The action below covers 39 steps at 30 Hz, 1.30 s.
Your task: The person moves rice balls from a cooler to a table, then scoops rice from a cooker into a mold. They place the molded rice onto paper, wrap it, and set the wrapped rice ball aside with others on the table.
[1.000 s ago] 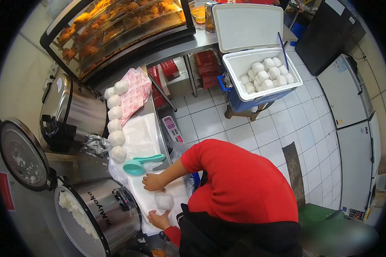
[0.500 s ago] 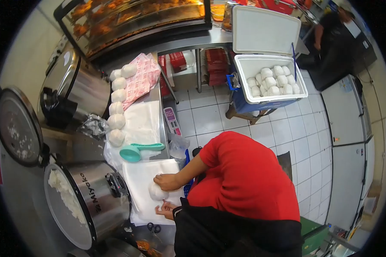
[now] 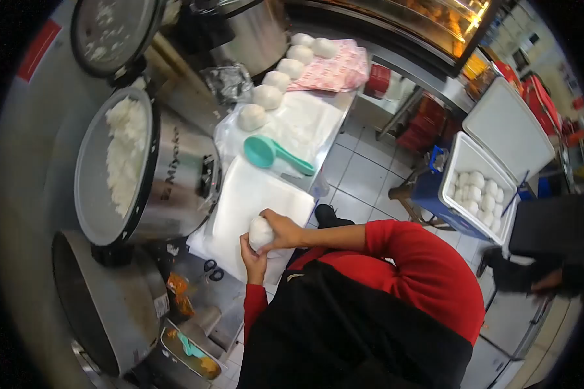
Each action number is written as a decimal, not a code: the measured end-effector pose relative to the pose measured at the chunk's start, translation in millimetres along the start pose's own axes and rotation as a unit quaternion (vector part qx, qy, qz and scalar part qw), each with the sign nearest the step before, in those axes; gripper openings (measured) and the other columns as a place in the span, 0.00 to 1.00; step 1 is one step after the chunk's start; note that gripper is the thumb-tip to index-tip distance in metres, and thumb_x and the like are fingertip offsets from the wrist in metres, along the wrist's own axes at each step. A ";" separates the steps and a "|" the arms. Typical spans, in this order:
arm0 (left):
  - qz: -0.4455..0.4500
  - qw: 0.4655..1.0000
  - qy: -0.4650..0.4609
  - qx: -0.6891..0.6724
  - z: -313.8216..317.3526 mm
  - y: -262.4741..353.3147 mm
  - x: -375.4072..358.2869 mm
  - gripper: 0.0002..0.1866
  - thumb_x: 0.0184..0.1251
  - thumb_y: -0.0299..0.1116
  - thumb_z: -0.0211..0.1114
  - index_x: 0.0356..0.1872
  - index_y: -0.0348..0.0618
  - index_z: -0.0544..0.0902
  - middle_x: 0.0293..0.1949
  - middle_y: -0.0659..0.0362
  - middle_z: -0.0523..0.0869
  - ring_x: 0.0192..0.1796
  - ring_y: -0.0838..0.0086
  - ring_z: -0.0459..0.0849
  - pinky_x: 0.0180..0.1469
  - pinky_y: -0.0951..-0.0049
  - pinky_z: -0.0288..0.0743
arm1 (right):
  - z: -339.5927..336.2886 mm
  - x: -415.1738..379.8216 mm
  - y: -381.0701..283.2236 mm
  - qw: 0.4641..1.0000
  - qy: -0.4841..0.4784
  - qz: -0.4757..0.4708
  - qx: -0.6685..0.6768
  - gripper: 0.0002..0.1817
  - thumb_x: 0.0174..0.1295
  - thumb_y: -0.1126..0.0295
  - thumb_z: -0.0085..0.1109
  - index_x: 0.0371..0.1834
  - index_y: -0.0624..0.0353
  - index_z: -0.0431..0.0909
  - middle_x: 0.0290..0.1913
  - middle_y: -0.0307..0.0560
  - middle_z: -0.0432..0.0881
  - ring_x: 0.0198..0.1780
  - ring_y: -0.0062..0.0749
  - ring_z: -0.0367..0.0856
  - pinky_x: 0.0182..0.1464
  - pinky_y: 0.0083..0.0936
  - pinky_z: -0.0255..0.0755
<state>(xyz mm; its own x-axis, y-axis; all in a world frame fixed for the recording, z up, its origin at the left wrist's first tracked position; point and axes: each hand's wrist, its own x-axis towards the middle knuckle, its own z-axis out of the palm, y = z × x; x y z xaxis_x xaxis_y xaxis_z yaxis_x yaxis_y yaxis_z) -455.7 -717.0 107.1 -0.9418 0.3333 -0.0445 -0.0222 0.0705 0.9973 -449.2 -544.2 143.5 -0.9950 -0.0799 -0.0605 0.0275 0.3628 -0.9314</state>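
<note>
A round white wrapped ball (image 3: 261, 232) is between my two hands over a stack of white paper sheets (image 3: 230, 207). My right hand (image 3: 283, 231) curls round its upper and right side. From the lower left, my left hand (image 3: 253, 262) cups it, fingers against its side. A row of similar white balls (image 3: 267, 97) lies farther up the table, beside a teal scoop (image 3: 261, 152) and a pink printed paper (image 3: 334, 68).
An open rice cooker (image 3: 175, 175) with white rice (image 3: 126, 149) stands at left. Scissors (image 3: 213, 270) and a tray (image 3: 175, 347) are nearer. At right, an open cooler (image 3: 451, 188) holds several white balls. Beyond it, another person's dark-clothed arm (image 3: 519, 272) shows, blurred.
The view has turned and shifted. My left hand, earlier apart from the ball with its fingers spread, has closed against it. Both hands now surround the ball.
</note>
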 end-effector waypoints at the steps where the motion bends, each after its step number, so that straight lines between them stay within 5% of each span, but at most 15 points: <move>1: -0.005 0.999 0.025 -0.024 3.2 16.1 -1.4 0.29 0.47 0.15 0.65 0.54 0.34 0.67 0.49 0.54 0.76 0.52 0.72 0.74 0.57 0.74 0.67 | -0.5 2.4 -2.9 0.999 -0.001 0.002 0.042 0.48 0.37 0.54 0.77 0.59 0.66 0.59 0.47 0.61 0.76 0.52 0.52 0.76 0.55 0.37 0.70; 3: -0.015 0.995 0.067 -0.076 11.0 46.6 -3.4 0.28 0.49 0.15 0.65 0.54 0.33 0.67 0.46 0.55 0.78 0.49 0.73 0.75 0.56 0.74 0.68 | -3.8 6.3 -8.1 0.992 0.001 0.014 0.124 0.45 0.41 0.56 0.75 0.60 0.63 0.59 0.48 0.58 0.77 0.49 0.47 0.78 0.53 0.35 0.71; 4: -0.064 0.981 0.138 -0.118 18.1 71.5 -5.4 0.21 0.46 0.14 0.67 0.45 0.37 0.75 0.40 0.58 0.79 0.42 0.73 0.77 0.52 0.75 0.69 | -7.4 12.7 -15.0 0.984 0.031 -0.022 0.175 0.40 0.43 0.61 0.73 0.59 0.61 0.63 0.47 0.52 0.78 0.46 0.39 0.79 0.51 0.29 0.72; 7: 0.170 0.956 0.101 0.218 2.4 94.6 -2.6 0.16 0.41 0.14 0.68 0.33 0.42 0.80 0.39 0.57 0.78 0.41 0.68 0.77 0.47 0.71 0.70 | -35.4 31.4 -35.9 0.894 -0.157 0.082 0.411 0.35 0.44 0.67 0.71 0.57 0.60 0.67 0.47 0.47 0.78 0.44 0.33 0.79 0.48 0.25 0.72; 8: 0.254 0.910 0.118 0.306 4.5 104.9 -1.1 0.13 0.36 0.17 0.69 0.25 0.47 0.81 0.38 0.60 0.76 0.41 0.64 0.74 0.45 0.65 0.67 | -38.8 38.3 -29.8 0.830 -0.283 0.155 0.456 0.32 0.43 0.71 0.68 0.55 0.60 0.70 0.46 0.45 0.78 0.44 0.30 0.79 0.43 0.25 0.74; 11: 0.464 0.787 0.100 0.394 8.1 118.2 0.3 0.14 0.35 0.20 0.69 0.27 0.49 0.81 0.39 0.62 0.72 0.43 0.64 0.70 0.46 0.59 0.64 | -66.4 40.2 -45.9 0.707 -0.490 0.231 0.454 0.32 0.45 0.69 0.69 0.56 0.60 0.69 0.44 0.45 0.78 0.44 0.31 0.79 0.38 0.29 0.78; 16: 0.379 0.834 0.104 0.387 9.9 81.6 15.2 0.16 0.38 0.28 0.70 0.24 0.47 0.68 0.42 0.56 0.72 0.47 0.60 0.71 0.51 0.57 0.61 | -78.6 29.9 -55.0 0.749 -0.486 0.140 0.429 0.39 0.44 0.82 0.69 0.62 0.62 0.63 0.44 0.49 0.76 0.45 0.34 0.79 0.38 0.31 0.80; 19: 0.274 0.860 0.119 0.413 37.4 106.7 29.4 0.22 0.37 0.27 0.73 0.33 0.46 0.68 0.47 0.53 0.72 0.53 0.57 0.70 0.52 0.58 0.61 | -85.3 21.8 -40.4 0.863 -0.308 0.158 0.367 0.40 0.36 0.78 0.75 0.59 0.60 0.69 0.46 0.48 0.77 0.47 0.35 0.78 0.51 0.31 0.74; 20: 0.158 0.891 0.131 0.404 42.4 109.1 33.6 0.28 0.42 0.32 0.75 0.44 0.44 0.67 0.54 0.49 0.70 0.59 0.53 0.67 0.58 0.53 0.59 | -95.6 24.3 -29.6 0.896 -0.243 0.168 0.330 0.40 0.35 0.75 0.76 0.58 0.59 0.71 0.47 0.47 0.78 0.48 0.34 0.78 0.53 0.30 0.73; 23: 0.077 0.922 0.176 0.337 44.1 61.1 49.5 0.38 0.43 0.35 0.76 0.56 0.39 0.65 0.60 0.45 0.67 0.65 0.50 0.61 0.65 0.46 0.53 | -154.0 52.7 27.6 0.975 0.008 0.130 0.182 0.38 0.37 0.64 0.77 0.55 0.58 0.72 0.48 0.48 0.79 0.51 0.35 0.77 0.57 0.32 0.69; 26: 0.050 0.861 0.123 0.490 46.1 25.9 41.2 0.38 0.57 0.44 0.66 0.65 0.37 0.61 0.69 0.45 0.59 0.72 0.47 0.51 0.70 0.44 0.43 | -259.1 124.1 74.6 0.914 0.396 0.041 -0.081 0.41 0.36 0.57 0.78 0.54 0.60 0.68 0.47 0.54 0.80 0.51 0.45 0.79 0.53 0.36 0.72; 29: 0.025 0.841 0.107 0.530 48.9 24.5 44.4 0.33 0.64 0.47 0.57 0.65 0.38 0.64 0.71 0.46 0.56 0.74 0.48 0.49 0.71 0.45 0.40 | -357.9 179.7 63.1 0.881 0.437 0.086 -0.157 0.42 0.37 0.57 0.76 0.57 0.59 0.65 0.46 0.62 0.78 0.51 0.54 0.77 0.50 0.41 0.71; 32: 0.022 0.849 0.119 0.515 50.4 25.3 45.3 0.31 0.63 0.45 0.58 0.65 0.39 0.65 0.71 0.46 0.57 0.74 0.48 0.49 0.71 0.46 0.40 | -408.3 236.2 144.8 0.900 0.338 0.047 -0.271 0.43 0.39 0.58 0.75 0.60 0.59 0.65 0.49 0.63 0.75 0.54 0.55 0.73 0.51 0.43 0.70; 35: 0.004 0.852 0.118 0.510 52.9 35.9 47.9 0.31 0.63 0.44 0.58 0.64 0.39 0.66 0.71 0.46 0.58 0.74 0.49 0.50 0.72 0.46 0.41 | -383.1 230.9 131.6 0.801 0.401 0.045 -0.443 0.44 0.40 0.59 0.74 0.63 0.59 0.64 0.55 0.63 0.70 0.58 0.55 0.69 0.51 0.47 0.69; 39: -0.003 0.853 0.129 0.506 53.8 31.8 48.1 0.29 0.64 0.43 0.57 0.63 0.39 0.67 0.70 0.48 0.59 0.74 0.51 0.51 0.72 0.47 0.41 | -378.3 230.1 167.6 0.810 0.420 -0.054 -0.406 0.40 0.49 0.58 0.68 0.65 0.57 0.63 0.61 0.63 0.64 0.62 0.55 0.64 0.57 0.50 0.65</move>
<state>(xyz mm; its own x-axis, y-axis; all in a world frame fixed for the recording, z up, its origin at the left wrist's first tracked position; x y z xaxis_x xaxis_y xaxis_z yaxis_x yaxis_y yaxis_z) -483.7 -648.2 133.6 -0.9881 0.1207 0.0951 0.1501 0.8901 0.4303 -710.0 -150.5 109.3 -0.7115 0.3832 0.5890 0.2020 0.9144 -0.3509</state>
